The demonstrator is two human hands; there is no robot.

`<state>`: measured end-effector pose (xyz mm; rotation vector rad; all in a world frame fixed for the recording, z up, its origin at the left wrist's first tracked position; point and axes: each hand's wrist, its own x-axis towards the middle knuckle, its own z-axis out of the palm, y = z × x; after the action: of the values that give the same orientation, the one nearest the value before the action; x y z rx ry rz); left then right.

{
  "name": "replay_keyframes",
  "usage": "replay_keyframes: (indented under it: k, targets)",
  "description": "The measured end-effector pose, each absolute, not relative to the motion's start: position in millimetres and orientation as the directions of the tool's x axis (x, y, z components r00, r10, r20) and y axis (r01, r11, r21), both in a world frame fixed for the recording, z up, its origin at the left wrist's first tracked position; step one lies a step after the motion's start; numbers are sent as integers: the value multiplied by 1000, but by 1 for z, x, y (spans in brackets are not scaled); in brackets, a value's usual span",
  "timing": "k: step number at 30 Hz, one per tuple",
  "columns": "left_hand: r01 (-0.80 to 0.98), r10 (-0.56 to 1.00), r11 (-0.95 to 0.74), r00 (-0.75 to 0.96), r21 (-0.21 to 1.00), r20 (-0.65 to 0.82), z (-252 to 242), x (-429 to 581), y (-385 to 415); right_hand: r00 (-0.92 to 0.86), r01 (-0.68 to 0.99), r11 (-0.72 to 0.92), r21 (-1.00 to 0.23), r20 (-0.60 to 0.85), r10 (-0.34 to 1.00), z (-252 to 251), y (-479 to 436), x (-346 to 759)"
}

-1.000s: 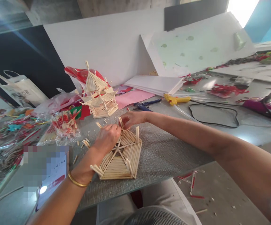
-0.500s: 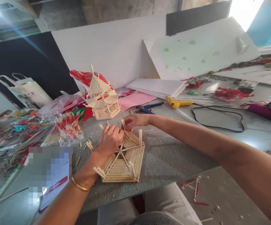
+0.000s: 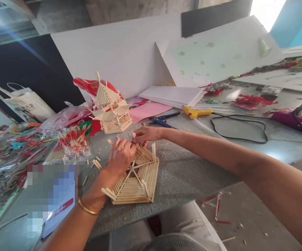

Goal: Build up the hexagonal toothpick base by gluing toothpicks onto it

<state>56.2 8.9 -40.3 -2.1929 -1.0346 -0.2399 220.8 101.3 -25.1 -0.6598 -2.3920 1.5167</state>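
Note:
A hexagonal frame of thin wooden sticks (image 3: 131,191) lies flat on the table in front of me, with paired sticks standing at its corners. My left hand (image 3: 121,154) curls over its far left side, wrist across the left edge; the undersides of the fingers are hidden. At the far corner, my right hand (image 3: 146,135) pinches an upright stick post (image 3: 134,136), whose tip shows above the fingers. Both hands almost touch there. Behind them stands a stick pagoda (image 3: 111,113) with tiered roofs and a pointed top.
Blue pliers (image 3: 163,120) and a yellow glue gun (image 3: 196,112) with a black cord lie beyond my right arm. Bundled red-and-white sticks (image 3: 74,141) in plastic are at the left, above a phone-like tablet (image 3: 60,209). White boards (image 3: 171,96) and pink paper (image 3: 151,111) lie behind.
The view has shifted slightly, so most things sit a little farther left. My right fingers have closed in around the far corner post; my left hand stays nearly in place.

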Motion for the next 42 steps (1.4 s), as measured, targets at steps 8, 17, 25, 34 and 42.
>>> replay_keyframes:
  k: [8,17,25,34,42]
  targets:
    - [767,655,-426,627,-480,422,-40,60,5,-875,248,371,-895,-42,483,-30,105,219]
    - [798,715,-374,573,-473,401,-41,61,1,-887,236,410,-881,-24,461,-32,107,218]
    - [794,741,-394,573,-464,351,-41,60,3,-904,206,454,-867,9,427,-29,105,219]
    - [822,792,-381,527,-423,308,-43,61,2,-900,228,512,-828,21,435,-27,103,218]
    - [835,824,-386,503,-392,262,-40,62,2,-902,221,507,-833,22,430,-27,103,218]
